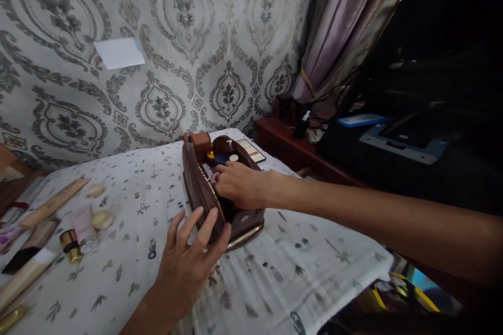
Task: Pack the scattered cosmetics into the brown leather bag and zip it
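Observation:
A brown leather bag (pixel 192 180) with a gold zipper lies unzipped on the printed white cloth (pixel 157 178). Several small items show inside it, among them a yellow one and a round white one. My right hand (pixel 241 184) reaches into the bag from the right, its fingers curled by a small pinkish glittery item; whether it grips that item is unclear. Against the bag's near left side rests my left hand (pixel 192 246), fingers spread and holding nothing.
Left on the cloth are a pink tube (pixel 83 225), a gold-and-black bottle (pixel 70 246), round pale items and several cosmetics. A phone (pixel 252 150) lies behind the bag. Beyond the right edge stands a dark red wooden surface (pixel 283 138). Patterned wall behind.

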Available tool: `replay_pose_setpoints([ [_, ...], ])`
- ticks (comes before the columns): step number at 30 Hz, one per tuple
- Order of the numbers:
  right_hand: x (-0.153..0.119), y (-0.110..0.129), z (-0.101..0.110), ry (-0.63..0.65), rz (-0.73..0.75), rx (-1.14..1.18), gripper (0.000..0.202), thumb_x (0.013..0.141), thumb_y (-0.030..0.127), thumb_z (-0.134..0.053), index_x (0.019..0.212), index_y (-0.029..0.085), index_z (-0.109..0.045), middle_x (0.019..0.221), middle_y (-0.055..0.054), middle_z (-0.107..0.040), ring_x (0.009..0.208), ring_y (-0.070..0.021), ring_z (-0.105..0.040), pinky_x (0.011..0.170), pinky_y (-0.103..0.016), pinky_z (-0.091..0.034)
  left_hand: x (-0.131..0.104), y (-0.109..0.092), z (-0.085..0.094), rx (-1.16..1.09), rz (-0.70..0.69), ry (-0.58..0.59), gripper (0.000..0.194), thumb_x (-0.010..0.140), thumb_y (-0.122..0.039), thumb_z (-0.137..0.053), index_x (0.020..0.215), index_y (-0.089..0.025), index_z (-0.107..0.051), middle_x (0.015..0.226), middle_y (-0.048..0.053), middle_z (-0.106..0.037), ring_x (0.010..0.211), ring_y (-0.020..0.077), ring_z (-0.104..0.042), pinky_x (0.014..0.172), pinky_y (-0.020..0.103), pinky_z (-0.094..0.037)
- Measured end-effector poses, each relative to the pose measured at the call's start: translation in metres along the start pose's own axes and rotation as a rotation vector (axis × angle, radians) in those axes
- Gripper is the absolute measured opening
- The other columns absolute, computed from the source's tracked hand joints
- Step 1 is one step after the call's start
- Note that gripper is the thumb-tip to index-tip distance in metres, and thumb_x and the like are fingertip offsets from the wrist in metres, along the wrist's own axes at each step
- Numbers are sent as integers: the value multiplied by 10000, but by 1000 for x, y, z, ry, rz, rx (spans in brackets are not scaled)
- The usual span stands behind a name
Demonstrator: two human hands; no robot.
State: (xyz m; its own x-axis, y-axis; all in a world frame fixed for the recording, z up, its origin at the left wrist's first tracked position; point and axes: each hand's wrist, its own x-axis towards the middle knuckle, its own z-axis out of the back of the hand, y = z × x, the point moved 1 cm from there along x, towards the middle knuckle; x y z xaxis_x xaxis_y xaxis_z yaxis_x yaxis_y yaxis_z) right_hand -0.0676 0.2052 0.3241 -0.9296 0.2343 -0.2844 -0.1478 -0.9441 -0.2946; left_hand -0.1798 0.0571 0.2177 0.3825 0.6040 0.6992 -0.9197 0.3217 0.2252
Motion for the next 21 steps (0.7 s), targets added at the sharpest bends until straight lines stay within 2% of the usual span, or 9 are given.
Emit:
replay_pose_setpoints([
  [6, -1, -6, -5, -38, 30, 22, 254, 872, 182, -649, 1090, 59, -697, 1114, -184, -693, 1109, -312, -594, 841, -387, -458, -2, 1, -2, 5, -1, 18, 441, 856, -57, -570, 1249, -244, -637, 1346, 104, -540, 1287, 314, -425, 1175, 539, -243],
  [10, -8, -13, 2, -35, 65, 132, 220, 871, 169, -655, 1055, 59, -705, 1074, -161, -698, 1012, -259, -631, 782, -323, -452, -2, 1, -2, 9, -15, 12, 433, 859, -72, -571, 1255, -237, -634, 1344, 112, -542, 1283, 318, -425, 1162, 541, -266],
  [12, -16, -19, 7, -94, 56, 219, 190, 908, 147, -609, 1057, 75, -702, 1060, -143, -698, 982, -226, -638, 763, -295, -441, -1, 1, -2, 8, -18, 8, 438, 865, -62, -550, 1260, -231, -631, 1343, 119, -542, 1285, 320, -423, 1152, 542, -278],
  [17, -38, -19, 12, -382, -103, 398, 175, 963, 131, -519, 940, 110, -691, 906, -89, -694, 840, -181, -629, 722, -281, -430, -1, 0, -3, 3, -21, -31, 436, 882, -27, -500, 1244, -218, -649, 1333, 124, -551, 1292, 323, -433, 1146, 532, -284],
  [19, -45, -5, 11, -582, -107, 447, 202, 988, 162, -492, 908, 119, -673, 873, -78, -683, 785, -166, -612, 706, -281, -436, -2, 1, -4, -1, -33, -39, 437, 893, -25, -485, 1247, -219, -651, 1326, 123, -561, 1303, 324, -436, 1147, 531, -287],
  [21, -48, 19, 5, -810, -34, 471, 284, 1023, 228, -447, 850, 136, -653, 799, -57, -658, 720, -148, -583, 675, -274, -434, -4, 4, -5, -25, -44, -57, 404, 901, -33, -485, 1212, -219, -664, 1308, 116, -581, 1320, 322, -436, 1150, 533, -300],
])
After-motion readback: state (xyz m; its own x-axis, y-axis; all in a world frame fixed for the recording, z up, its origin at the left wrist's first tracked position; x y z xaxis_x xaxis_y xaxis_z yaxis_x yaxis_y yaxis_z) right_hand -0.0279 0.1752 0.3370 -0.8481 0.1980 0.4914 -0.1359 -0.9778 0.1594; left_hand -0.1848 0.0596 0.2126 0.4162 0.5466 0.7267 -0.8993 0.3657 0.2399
